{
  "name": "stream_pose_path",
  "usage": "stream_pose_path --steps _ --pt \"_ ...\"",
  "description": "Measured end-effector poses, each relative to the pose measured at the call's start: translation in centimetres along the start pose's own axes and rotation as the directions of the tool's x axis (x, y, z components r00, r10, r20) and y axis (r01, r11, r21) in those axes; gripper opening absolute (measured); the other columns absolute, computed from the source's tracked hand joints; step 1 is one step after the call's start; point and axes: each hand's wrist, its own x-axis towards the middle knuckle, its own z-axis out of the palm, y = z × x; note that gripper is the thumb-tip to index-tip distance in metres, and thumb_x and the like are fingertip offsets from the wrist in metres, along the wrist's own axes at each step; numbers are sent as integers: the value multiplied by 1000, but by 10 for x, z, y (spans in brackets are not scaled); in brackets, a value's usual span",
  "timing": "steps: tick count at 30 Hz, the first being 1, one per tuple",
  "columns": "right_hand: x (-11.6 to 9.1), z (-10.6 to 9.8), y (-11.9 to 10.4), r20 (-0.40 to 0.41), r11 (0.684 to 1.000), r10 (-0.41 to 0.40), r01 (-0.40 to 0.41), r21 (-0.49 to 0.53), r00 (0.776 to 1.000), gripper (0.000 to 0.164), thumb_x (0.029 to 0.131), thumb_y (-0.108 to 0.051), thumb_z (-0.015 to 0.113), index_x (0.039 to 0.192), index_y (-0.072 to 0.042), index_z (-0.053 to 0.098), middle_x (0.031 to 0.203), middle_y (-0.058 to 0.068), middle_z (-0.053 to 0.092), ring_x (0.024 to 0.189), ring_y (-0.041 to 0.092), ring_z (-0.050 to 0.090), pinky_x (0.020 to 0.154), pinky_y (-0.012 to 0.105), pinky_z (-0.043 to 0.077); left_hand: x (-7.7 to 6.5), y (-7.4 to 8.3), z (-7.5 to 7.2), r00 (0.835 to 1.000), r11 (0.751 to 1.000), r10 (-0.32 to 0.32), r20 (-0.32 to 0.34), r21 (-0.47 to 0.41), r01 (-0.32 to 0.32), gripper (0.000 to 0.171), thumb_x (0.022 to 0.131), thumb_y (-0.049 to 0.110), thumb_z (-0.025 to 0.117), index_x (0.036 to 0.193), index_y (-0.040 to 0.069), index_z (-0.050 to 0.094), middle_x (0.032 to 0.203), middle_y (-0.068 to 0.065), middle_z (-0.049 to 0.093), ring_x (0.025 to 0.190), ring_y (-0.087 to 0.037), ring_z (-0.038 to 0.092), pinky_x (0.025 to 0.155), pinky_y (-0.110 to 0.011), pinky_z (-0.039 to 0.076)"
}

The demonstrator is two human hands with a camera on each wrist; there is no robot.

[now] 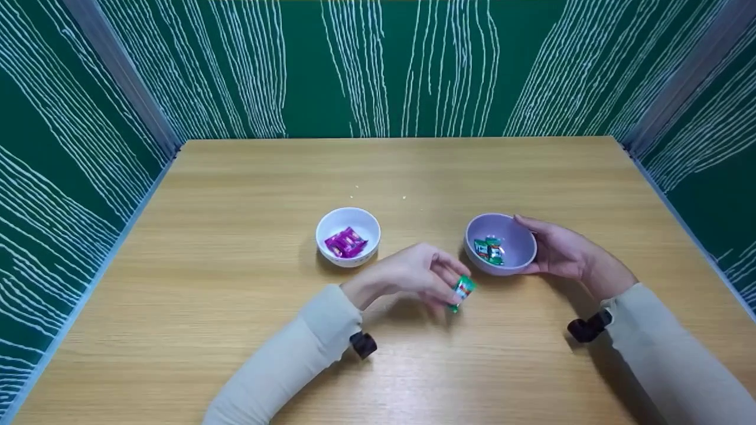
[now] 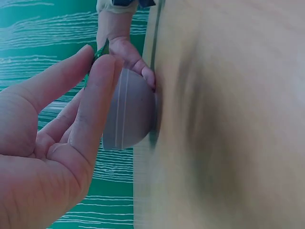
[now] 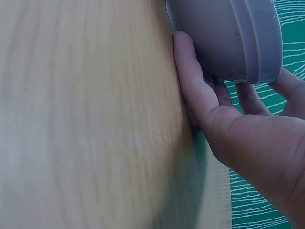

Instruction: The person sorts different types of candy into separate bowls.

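Observation:
My left hand (image 1: pixel 416 274) pinches a small green-wrapped candy (image 1: pixel 463 289) between thumb and fingertips, above the table and just left of the purple bowl (image 1: pixel 512 236). Two or so similar green packets (image 1: pixel 489 250) lie inside that bowl. On the bowl's right side, my right hand (image 1: pixel 564 251) holds it with fingers at the rim and low on the wall. The right wrist view shows the fingers (image 3: pixel 190 71) against the bowl's outer wall (image 3: pixel 219 38). Left of the left hand stands a white bowl (image 1: pixel 348 215) with several magenta packets (image 1: pixel 346 242) in it.
Both bowls stand on a wooden table (image 1: pixel 266 183). A few tiny white specks (image 1: pixel 404 198) lie behind them. Green panels with white streaks (image 1: pixel 366 71) enclose the back and sides. Dark wrist cameras (image 1: pixel 362 345) hang below the sleeves.

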Motion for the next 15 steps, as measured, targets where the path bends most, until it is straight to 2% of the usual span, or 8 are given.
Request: stream_pose_path --steps 5,7,10,15 --pt "0 0 -1 6 1000 -1 1 -9 1000 57 105 -50 50 148 -18 30 153 14 22 126 27 48 102 53 50 10 13 -2 998 997 58 -13 45 -58 37 85 2 82 119 12 73 101 -7 73 84 -17 72 84 -44 61" --pt "-1 -1 -1 6 1000 2 -2 -6 1000 59 105 -51 50 149 -18 28 154 15 21 124 27 49 102 53 50 14 19 -3 997 997 75 -18 30 -75 36 85 2 82 118 12 74 100 -8 72 83 -17 72 81 -41 62" --pt "0 -1 -2 10 1000 3 -3 -9 1000 61 105 -51 49 151 -19 25 155 15 19 124 27 51 102 54 50 19 29 -6 996 997 79 -37 22 -79 36 84 3 83 117 12 73 96 -7 70 82 -17 71 77 -40 63" --pt "-1 -1 -3 26 1000 9 -8 -23 1000 69 105 -52 47 156 -17 15 157 15 16 124 27 51 103 53 50 24 44 -10 994 996 75 -77 56 -70 39 84 6 84 120 10 70 96 -7 70 84 -16 69 74 -36 63"
